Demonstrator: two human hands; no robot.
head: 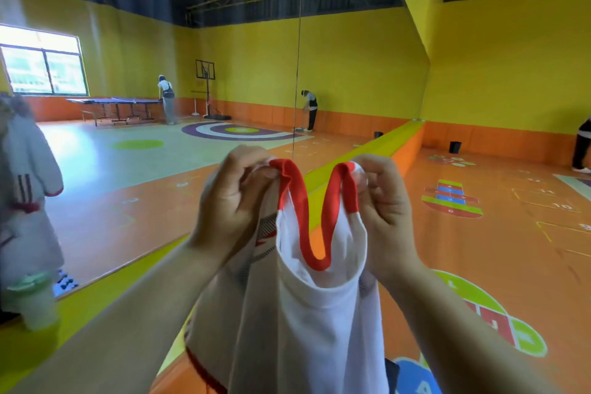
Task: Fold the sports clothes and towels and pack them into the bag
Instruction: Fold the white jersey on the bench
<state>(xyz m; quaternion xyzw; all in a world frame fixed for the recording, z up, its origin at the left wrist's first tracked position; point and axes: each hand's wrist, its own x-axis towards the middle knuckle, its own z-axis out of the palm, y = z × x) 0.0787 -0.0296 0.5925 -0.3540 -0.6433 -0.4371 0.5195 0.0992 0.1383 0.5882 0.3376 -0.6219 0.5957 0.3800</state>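
Folding looks barely begun: the left hand (236, 198) and right hand (383, 201) each keep a pinching grip on a red-trimmed shoulder of the white shirt (319, 313), hanging unfolded above the yellow ledge (361, 153), no bag in view.

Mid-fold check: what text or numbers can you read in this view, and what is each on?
"10": painted on the orange floor, in the yellow-lined grid at right.
Other grid numbers and the hopscotch digits: too blurred to read.
Big letters on the floor circles: partly hidden, unreadable.
White jersey: striped print, no legible text.
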